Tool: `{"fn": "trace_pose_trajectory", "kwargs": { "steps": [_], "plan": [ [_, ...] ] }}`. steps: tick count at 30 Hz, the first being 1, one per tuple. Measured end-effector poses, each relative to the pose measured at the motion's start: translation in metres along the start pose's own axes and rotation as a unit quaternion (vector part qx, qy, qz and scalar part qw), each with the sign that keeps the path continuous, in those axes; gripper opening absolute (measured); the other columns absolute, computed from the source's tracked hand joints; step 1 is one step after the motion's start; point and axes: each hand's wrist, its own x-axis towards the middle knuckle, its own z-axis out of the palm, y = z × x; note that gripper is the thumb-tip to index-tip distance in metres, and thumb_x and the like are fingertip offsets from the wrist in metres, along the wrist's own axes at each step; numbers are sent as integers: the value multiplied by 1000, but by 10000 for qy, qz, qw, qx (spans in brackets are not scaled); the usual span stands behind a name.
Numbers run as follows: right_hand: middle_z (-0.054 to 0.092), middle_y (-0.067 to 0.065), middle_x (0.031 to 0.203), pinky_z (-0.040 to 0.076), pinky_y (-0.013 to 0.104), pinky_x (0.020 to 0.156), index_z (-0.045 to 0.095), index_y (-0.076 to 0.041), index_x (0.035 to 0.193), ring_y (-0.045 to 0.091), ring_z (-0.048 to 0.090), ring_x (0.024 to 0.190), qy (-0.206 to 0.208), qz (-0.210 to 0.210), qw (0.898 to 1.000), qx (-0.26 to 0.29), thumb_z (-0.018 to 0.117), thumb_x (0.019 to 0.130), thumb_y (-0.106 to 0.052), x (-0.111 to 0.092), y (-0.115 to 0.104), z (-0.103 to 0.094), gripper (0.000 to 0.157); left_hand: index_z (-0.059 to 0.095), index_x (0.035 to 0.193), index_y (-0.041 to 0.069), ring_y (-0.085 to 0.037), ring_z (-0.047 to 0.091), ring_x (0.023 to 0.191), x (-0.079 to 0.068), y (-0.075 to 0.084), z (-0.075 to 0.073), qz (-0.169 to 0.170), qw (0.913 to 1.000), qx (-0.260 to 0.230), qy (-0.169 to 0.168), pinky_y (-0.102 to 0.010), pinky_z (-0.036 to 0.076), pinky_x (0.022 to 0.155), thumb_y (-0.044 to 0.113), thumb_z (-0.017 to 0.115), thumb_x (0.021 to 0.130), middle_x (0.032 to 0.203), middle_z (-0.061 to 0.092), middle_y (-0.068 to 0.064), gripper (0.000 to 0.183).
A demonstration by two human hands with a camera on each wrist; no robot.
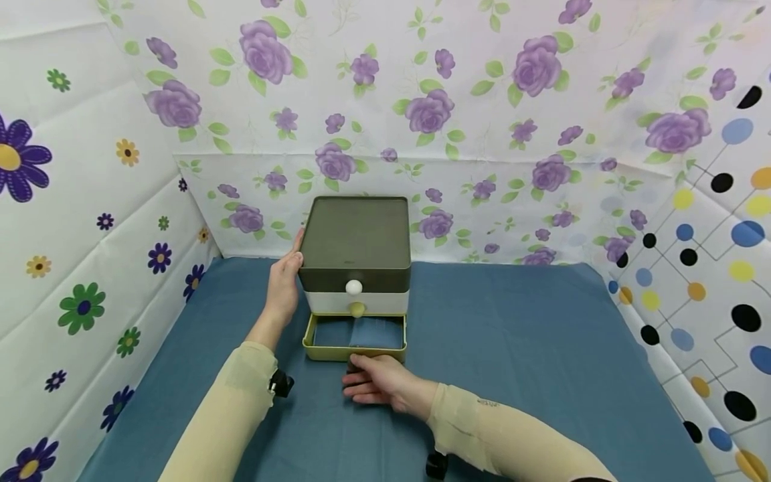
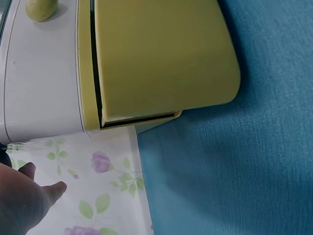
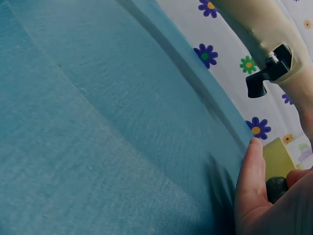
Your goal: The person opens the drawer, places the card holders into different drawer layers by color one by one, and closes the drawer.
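Observation:
A small chest of drawers [image 1: 355,234] stands on the blue cloth with a dark green top tier, a white middle tier and a yellow-green bottom drawer [image 1: 328,353]. That bottom drawer is pulled out, and blue material [image 1: 376,331] shows inside it. My left hand [image 1: 284,284] rests against the chest's left side, fingers reaching back along it. At the drawer front, my right hand [image 1: 382,381] pinches a dark green knob [image 3: 277,188] between thumb and forefinger. A white knob [image 1: 353,287] and a yellow-green knob [image 1: 358,309] sit on the upper tiers.
Blue cloth [image 1: 512,348] covers the table. Behind the chest hangs a sheet with purple roses [image 1: 427,110]. A flower-print sheet [image 1: 84,201] borders the left side, and a dotted sheet [image 1: 717,288] the right. Each wrist wears a black camera mount [image 1: 281,383].

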Motion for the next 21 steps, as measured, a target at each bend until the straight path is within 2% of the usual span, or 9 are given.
{"fn": "trace_pose_trajectory", "kwargs": {
  "steps": [2, 3, 4, 6, 8, 9, 12, 17, 21],
  "plan": [
    [79, 11, 113, 65, 32, 80, 65, 1, 139, 18, 79, 93, 37, -43, 10000, -19, 58, 112, -36, 2, -1, 0, 46, 60, 143, -8, -23, 22, 161, 3, -10, 0, -3, 10000, -47, 30, -47, 19, 131, 20, 37, 114, 171, 32, -5, 46],
    [79, 11, 113, 65, 32, 80, 65, 2, 139, 18, 79, 93, 53, -90, 9999, -38, 58, 112, -36, 4, -1, -1, 47, 57, 148, -7, -22, 22, 161, 5, -16, 0, 12, 10000, -71, 47, -47, 18, 131, 21, 37, 114, 171, 32, -4, 48],
    [79, 11, 112, 64, 32, 80, 65, 2, 139, 18, 79, 94, 65, -128, 9999, -46, 58, 112, -37, 5, -2, -1, 48, 59, 146, -7, -21, 22, 161, 7, -21, -1, 24, 10000, -74, 59, -46, 18, 131, 22, 36, 115, 171, 32, -2, 48],
    [79, 11, 112, 64, 32, 81, 65, 3, 139, 18, 79, 94, 85, -205, 9997, -45, 58, 112, -38, 7, -2, -2, 49, 53, 155, -1, -19, 22, 161, 10, -33, -1, 77, 9999, -95, 86, -44, 18, 131, 25, 36, 115, 171, 33, 0, 50],
    [79, 11, 113, 64, 33, 82, 64, 4, 139, 19, 79, 95, 99, -282, 9995, -51, 58, 112, -38, 8, -2, -3, 51, 54, 155, 1, -16, 23, 161, 12, -38, -1, 119, 9998, -86, 106, -43, 19, 131, 27, 37, 116, 171, 34, 3, 50],
    [79, 11, 114, 64, 33, 82, 64, 4, 140, 19, 79, 96, 104, -320, 9994, -55, 58, 112, -38, 9, -3, -4, 51, 57, 152, 0, -15, 24, 160, 12, -39, -1, 141, 9998, -84, 130, -43, 19, 131, 28, 37, 115, 170, 35, 4, 50],
    [78, 12, 115, 64, 33, 83, 63, 4, 140, 21, 79, 97, 128, -385, 9992, -61, 58, 112, -38, 11, -4, -5, 51, 51, 158, 6, -13, 25, 160, 12, -40, 0, 169, 9997, -82, 122, -42, 20, 130, 30, 38, 116, 170, 36, 7, 50],
    [77, 15, 120, 64, 34, 85, 62, 5, 142, 23, 78, 102, 149, -386, 9991, -36, 58, 112, -38, 14, -6, -8, 52, 56, 154, 4, -12, 26, 159, 12, -40, 0, 162, 9997, -25, 153, -42, 22, 130, 32, 38, 115, 169, 37, 9, 51],
    [77, 15, 122, 64, 34, 85, 62, 5, 142, 25, 78, 105, 165, -382, 9991, 56, 58, 112, -37, 18, -8, -9, 52, 49, 160, 10, -13, 26, 160, 13, -41, 0, 162, 9998, -14, 148, -43, 21, 130, 32, 38, 115, 169, 37, 8, 52]
  ]
}}
